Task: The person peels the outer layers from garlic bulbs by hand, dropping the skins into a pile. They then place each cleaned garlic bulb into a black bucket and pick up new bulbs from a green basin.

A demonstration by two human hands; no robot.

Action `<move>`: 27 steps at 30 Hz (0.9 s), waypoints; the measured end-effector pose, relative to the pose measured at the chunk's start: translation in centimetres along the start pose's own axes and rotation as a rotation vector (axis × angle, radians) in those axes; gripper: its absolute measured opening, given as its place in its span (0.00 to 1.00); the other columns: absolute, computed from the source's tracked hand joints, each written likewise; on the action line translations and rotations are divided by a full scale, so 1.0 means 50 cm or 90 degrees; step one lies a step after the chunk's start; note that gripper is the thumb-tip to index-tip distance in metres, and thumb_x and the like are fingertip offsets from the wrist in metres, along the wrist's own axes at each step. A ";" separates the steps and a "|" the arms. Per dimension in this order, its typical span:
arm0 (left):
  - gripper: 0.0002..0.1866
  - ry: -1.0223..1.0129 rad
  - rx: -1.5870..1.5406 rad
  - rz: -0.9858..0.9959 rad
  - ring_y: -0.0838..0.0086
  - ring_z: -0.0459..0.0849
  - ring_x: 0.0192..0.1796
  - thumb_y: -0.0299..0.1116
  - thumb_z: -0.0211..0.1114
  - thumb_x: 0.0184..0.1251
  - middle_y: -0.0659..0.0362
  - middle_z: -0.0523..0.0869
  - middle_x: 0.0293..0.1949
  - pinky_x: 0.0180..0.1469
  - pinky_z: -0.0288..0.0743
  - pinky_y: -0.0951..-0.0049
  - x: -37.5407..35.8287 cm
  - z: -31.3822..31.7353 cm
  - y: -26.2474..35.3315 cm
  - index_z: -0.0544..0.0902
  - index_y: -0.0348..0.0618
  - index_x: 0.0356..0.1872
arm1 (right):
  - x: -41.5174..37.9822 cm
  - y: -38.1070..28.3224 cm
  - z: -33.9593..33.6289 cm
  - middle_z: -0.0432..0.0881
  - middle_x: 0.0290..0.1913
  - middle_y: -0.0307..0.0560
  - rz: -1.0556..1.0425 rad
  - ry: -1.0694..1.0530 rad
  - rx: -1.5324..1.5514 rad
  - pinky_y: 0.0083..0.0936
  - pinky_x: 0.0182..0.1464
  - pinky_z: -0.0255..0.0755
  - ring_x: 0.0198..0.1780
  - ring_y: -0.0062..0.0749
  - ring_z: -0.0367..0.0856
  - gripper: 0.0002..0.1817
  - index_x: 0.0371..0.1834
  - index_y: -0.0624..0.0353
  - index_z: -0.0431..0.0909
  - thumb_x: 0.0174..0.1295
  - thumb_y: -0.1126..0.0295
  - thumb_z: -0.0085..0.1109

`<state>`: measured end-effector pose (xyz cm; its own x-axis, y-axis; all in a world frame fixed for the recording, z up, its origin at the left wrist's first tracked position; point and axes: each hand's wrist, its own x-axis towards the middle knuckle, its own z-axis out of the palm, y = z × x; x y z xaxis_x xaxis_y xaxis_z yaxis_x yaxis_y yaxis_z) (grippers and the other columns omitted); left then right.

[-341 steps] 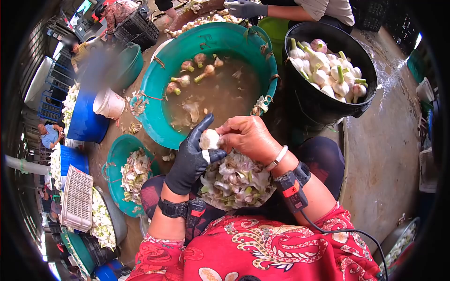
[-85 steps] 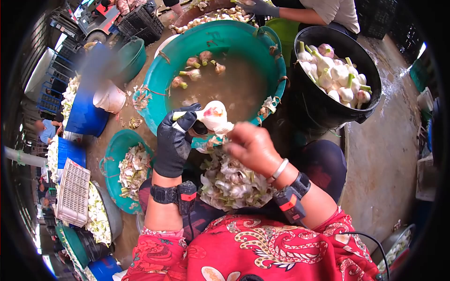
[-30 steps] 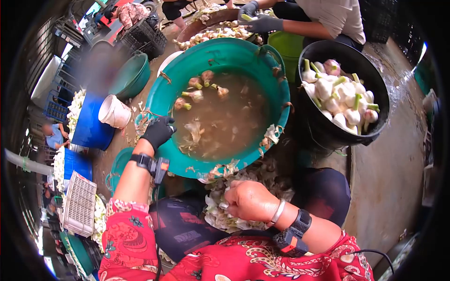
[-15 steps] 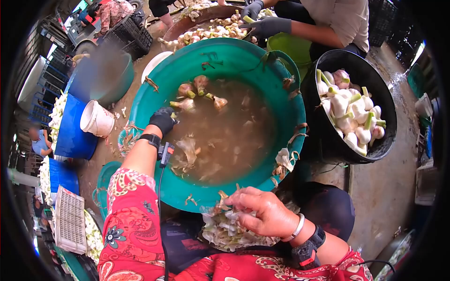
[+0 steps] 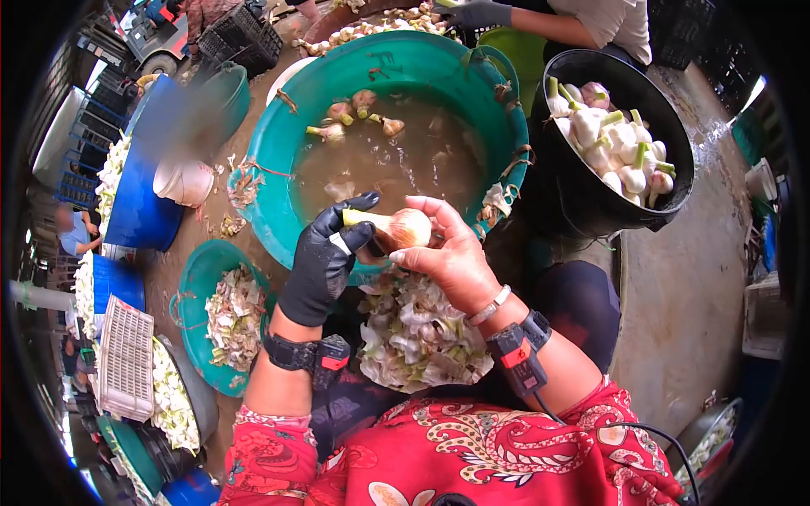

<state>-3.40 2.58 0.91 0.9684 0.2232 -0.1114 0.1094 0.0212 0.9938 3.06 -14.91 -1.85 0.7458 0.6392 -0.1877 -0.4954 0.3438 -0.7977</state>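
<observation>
My left hand (image 5: pixel 314 268), in a black glove, is closed around the stem end of a garlic bulb (image 5: pixel 408 228). The bare fingers of my right hand (image 5: pixel 456 268) grip the round end of the same bulb. Both hands hold it above the near rim of a large green tub (image 5: pixel 283 152). Murky water (image 5: pixel 388 177) fills the tub, and several garlic bulbs (image 5: pixel 340 112) float toward its far left side. Below my hands, a heap of garlic skins (image 5: pixel 422 337) lies in my lap.
A black bucket (image 5: pixel 582 207) of peeled white garlic stands to the right. To the left sit a small green basin (image 5: pixel 196 316) with skins, a white bucket (image 5: pixel 183 181) and blue tubs (image 5: pixel 152 202). A co-worker's gloved hand (image 5: pixel 477 14) is at the top.
My left hand has come out of the tub's water with a garlic bulb. My right hand has left the skins and now grips that bulb too. The view has shifted.
</observation>
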 end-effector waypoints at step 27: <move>0.10 0.046 0.137 0.079 0.79 0.83 0.38 0.24 0.59 0.67 0.57 0.86 0.40 0.41 0.77 0.76 -0.041 0.061 0.001 0.82 0.34 0.46 | -0.026 0.017 -0.021 0.79 0.48 0.41 -0.084 -0.035 0.066 0.23 0.47 0.77 0.48 0.23 0.77 0.27 0.61 0.59 0.69 0.59 0.71 0.67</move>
<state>-4.69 -0.87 1.16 0.9598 0.2799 0.0193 0.0437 -0.2170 0.9752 2.12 -16.16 -2.87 0.7828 0.6201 -0.0516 -0.4407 0.4939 -0.7495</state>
